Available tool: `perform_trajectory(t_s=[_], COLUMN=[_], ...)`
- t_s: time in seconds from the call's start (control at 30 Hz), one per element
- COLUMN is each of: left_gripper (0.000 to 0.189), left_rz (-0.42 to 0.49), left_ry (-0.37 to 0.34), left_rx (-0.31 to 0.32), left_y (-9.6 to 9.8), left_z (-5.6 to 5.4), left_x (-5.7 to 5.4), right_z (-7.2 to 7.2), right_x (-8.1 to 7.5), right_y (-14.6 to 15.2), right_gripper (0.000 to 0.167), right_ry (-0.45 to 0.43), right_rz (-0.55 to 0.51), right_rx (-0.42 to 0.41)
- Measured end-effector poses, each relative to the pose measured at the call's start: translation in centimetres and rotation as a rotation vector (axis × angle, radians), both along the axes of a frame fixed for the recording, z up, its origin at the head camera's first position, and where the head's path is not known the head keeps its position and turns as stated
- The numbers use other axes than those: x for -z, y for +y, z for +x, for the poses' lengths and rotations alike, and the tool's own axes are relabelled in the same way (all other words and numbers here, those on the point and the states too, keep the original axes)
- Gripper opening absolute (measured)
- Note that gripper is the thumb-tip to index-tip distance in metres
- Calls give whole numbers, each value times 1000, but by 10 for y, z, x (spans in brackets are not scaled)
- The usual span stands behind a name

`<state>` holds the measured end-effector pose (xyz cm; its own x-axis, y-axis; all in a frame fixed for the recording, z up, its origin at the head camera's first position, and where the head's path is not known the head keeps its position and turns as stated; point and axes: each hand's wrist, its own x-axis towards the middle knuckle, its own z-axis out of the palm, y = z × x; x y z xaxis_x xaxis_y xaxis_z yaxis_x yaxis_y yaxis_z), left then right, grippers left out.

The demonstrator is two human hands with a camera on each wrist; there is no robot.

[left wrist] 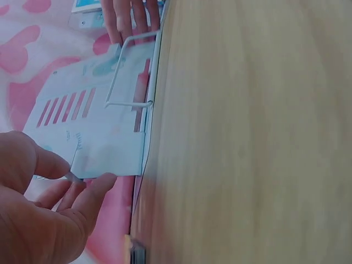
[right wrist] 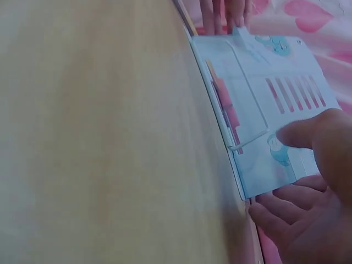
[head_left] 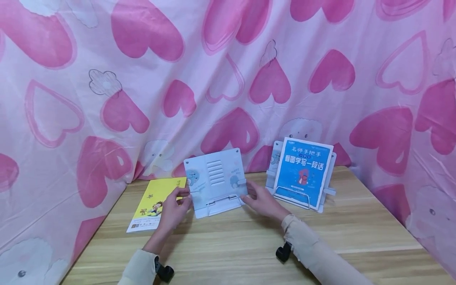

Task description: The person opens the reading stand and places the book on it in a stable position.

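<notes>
A light blue book stand [head_left: 222,184] with slots, printed animals and a wire page holder [head_left: 224,204] stands tilted back on the table. My left hand [head_left: 173,208] is at its left edge; the left wrist view shows thumb and fingers pinching a small tab [left wrist: 73,177] there. At the opposite edge is my right hand [head_left: 263,200]. Its thumb [right wrist: 297,133] lies over the front of the stand and its other fingers [right wrist: 280,209] reach behind the edge. Whether the right thumb presses firmly is hard to tell.
A yellow book [head_left: 154,202] lies flat on the wooden table [head_left: 228,245], partly behind my left hand. To the right, a blue book [head_left: 303,170] leans on a second stand [head_left: 271,174]. A pink heart-patterned curtain [head_left: 228,79] hangs behind the table.
</notes>
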<state>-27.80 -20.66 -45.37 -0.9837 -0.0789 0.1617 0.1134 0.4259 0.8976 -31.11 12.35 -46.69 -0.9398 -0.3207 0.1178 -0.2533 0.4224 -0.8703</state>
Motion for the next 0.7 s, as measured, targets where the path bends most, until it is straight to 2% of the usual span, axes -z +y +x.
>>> perform_trajectory(t_s=[0.2,0.4,0.53,0.63,0.7], left_gripper=[39,43,45,45,46], left_rz=[94,139,114,40,-34], left_ry=[-27,-85,-100,-86,-66], left_rx=[39,92,120,113,88], left_y=[3,4,0,-7,-16], left_z=[-1,-3,-3,-4,-6], left_x=[2,0,-1,-3,-6], right_z=[-15,-15,-14,-13,-13], right_x=[5,4,3,3,3], right_y=[1,12,15,15,14], right_gripper=[70,70,73,75,77], right_ry=[7,6,-3,5,20], right_rz=[33,33,36,32,34], right_rx=[13,22,-2,-14,7])
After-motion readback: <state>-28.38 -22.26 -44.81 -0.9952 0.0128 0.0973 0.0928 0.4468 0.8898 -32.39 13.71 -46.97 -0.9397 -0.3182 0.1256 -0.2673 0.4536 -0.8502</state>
